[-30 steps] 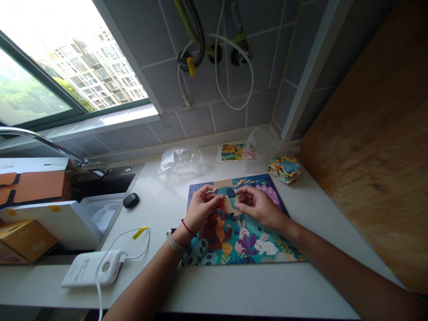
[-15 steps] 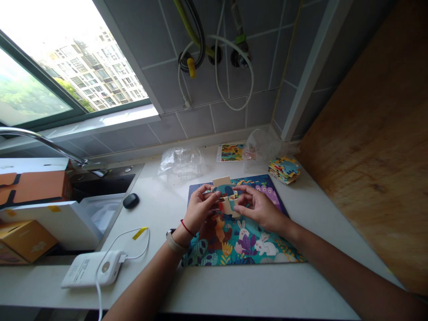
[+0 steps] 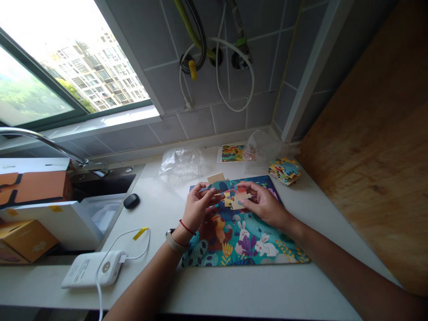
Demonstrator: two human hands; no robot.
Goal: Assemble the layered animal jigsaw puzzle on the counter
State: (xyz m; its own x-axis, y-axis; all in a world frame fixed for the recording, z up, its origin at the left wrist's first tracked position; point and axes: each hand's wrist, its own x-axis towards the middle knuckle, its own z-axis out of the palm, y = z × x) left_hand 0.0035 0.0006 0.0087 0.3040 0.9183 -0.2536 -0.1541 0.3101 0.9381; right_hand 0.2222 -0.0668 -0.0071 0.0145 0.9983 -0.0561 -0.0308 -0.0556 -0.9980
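Note:
Above the colourful animal picture board [image 3: 247,256], my right hand [image 3: 264,205] pinches jigsaw puzzle pieces [image 3: 239,199], with tan and yellow faces showing. My left hand [image 3: 199,207] is close beside them, its fingers curled round further puzzle pieces, partly hidden by the fingers. A plain beige piece [image 3: 216,178] juts out beyond the left fingertips. At the back right lies a stack of puzzle pieces [image 3: 285,171].
Clear plastic bags [image 3: 182,161] and a small picture card [image 3: 230,153] lie near the wall. On the left are a black mouse-like object [image 3: 131,201], a white power bank [image 3: 93,269] with a cable, boxes [image 3: 36,187] and a sink [image 3: 107,183].
The pieces between my hands have turned and spread, so tan and yellow faces now show at the right fingers. The beige piece has shifted left and tilted.

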